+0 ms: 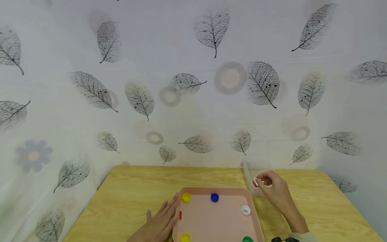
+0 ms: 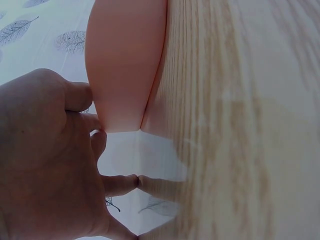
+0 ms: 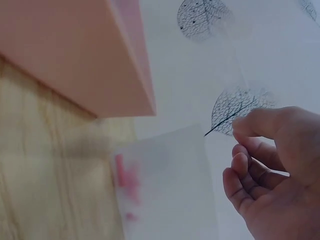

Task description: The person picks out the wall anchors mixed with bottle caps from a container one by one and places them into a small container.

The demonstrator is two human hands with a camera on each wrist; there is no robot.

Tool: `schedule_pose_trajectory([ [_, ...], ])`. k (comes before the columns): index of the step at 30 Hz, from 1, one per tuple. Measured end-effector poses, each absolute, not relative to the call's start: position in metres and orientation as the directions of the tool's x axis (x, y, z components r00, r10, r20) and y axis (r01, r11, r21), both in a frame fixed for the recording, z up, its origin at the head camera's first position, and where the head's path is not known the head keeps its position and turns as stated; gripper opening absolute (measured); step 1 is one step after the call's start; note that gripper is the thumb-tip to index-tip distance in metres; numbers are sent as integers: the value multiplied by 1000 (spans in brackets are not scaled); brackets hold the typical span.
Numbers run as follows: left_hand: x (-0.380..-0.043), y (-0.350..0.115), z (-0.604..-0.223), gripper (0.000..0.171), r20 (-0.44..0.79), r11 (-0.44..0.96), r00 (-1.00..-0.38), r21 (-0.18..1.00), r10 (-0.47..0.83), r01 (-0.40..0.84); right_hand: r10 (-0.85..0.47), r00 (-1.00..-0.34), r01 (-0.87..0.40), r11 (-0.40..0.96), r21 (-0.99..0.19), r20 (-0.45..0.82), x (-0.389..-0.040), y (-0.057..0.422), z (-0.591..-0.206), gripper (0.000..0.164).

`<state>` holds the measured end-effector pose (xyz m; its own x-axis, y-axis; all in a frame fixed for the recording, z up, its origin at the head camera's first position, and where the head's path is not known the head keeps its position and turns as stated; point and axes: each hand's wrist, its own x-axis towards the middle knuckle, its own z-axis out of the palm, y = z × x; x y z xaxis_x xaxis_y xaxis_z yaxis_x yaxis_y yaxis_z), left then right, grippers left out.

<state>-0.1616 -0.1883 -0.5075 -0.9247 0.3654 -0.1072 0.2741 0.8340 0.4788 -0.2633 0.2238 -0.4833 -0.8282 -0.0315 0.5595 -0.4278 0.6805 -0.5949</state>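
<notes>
My left hand (image 1: pixel 161 222) has its fingers extended against the left side of a pink tray (image 1: pixel 211 192). In the left wrist view, some fingertips of this hand (image 2: pixel 50 155) meet the tabletop beside the tray's outer wall (image 2: pixel 125 60). Over a translucent box (image 1: pixel 257 192), my right hand (image 1: pixel 276 190) bends thumb and forefinger together. Something white and red (image 1: pixel 255 182) shows by these fingertips in the head view; I cannot tell whether it is held or lies in the box. The right wrist view shows nothing clear in the hand (image 3: pixel 280 165), with blurred red shapes (image 3: pixel 127 180) behind the box wall.
Round bottle-cap-like pieces sit in the tray: two yellow (image 1: pixel 186 198), one blue (image 1: pixel 214 197), one white (image 1: pixel 246 210) and one green (image 1: pixel 248 239). A small red stick (image 1: pixel 180 215) is near its left wall. The wooden table (image 1: pixel 136 188) meets a leaf-patterned cloth (image 1: pixel 187 117).
</notes>
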Motion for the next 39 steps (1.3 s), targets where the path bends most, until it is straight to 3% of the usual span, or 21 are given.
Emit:
schedule_pose_trajectory([
  [15,-164,-190,-507,57,-76,820,-920,486,384,302,-167,-824,-535,544,-646,542,-242,192,-462,11],
  [25,-163,-189,-507,58,-88,812,-916,501,391,299,-264,-842,-537,483,-691,470,-228,164,-462,13],
  [39,-163,-190,-509,57,-70,816,-918,488,391,310,-356,-705,-706,431,-561,614,-216,120,-472,26],
])
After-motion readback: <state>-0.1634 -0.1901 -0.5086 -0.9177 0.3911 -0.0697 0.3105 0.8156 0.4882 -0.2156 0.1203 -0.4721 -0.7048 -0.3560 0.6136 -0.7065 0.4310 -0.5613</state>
